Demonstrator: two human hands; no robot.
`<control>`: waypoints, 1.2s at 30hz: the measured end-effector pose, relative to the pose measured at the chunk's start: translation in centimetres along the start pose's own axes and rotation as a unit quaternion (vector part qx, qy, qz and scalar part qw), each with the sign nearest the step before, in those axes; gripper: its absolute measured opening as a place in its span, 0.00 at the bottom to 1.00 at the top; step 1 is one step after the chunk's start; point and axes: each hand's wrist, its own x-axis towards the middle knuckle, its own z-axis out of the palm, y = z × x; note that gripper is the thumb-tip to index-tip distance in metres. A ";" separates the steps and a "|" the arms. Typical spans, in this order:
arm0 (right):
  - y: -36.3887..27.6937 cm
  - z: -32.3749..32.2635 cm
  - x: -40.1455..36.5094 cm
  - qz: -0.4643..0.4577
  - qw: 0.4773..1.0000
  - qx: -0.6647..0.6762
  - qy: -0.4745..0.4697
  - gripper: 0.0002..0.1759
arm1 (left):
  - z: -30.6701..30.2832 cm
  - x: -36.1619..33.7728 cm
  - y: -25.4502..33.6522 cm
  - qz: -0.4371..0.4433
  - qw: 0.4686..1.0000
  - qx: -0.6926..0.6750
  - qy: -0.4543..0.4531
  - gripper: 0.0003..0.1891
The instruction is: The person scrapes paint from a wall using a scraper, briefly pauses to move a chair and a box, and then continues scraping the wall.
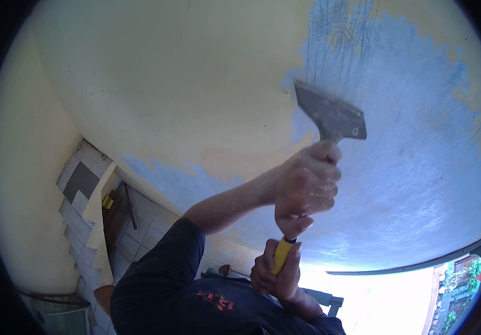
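A long scraper with a wide grey metal blade (pixel 330 109) lies against the painted wall (pixel 408 123). My left hand (pixel 307 181) is closed around its shaft just below the blade. Lower down, my right hand (pixel 278 271) wraps the yellow handle (pixel 282 255) near its end. The blade sits where cream paint (pixel 207 84) borders a rough pale-blue patch. Dark scratch lines (pixel 346 39) run through the blue above it. Pale dust covers my left hand and forearm.
Tiled stairs (pixel 81 223) climb at the left beside a tiled floor (pixel 143 220). Dark boards (pixel 119 215) lean near the steps. A bright opening (pixel 385 296) is at the lower right, with plants (pixel 458 296) outside. A grey metal piece (pixel 330 298) shows behind my right arm.
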 end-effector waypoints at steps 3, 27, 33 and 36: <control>-2.1 0.5 1.5 -0.019 0.999 -0.042 -0.025 0.37 | -1.3 2.3 -1.4 0.017 0.998 0.044 -0.035 0.25; -2.4 0.1 0.5 -0.010 0.999 -0.052 -0.010 0.38 | -0.8 2.2 -0.8 -0.010 0.999 0.030 -0.042 0.24; -1.3 -0.2 -1.6 0.022 1.000 -0.010 0.002 0.37 | 0.4 0.7 1.0 -0.037 0.996 0.051 -0.067 0.24; 0.3 -0.9 -3.0 0.041 0.998 -0.003 0.040 0.36 | 1.5 -1.3 2.7 -0.083 0.995 0.022 -0.050 0.24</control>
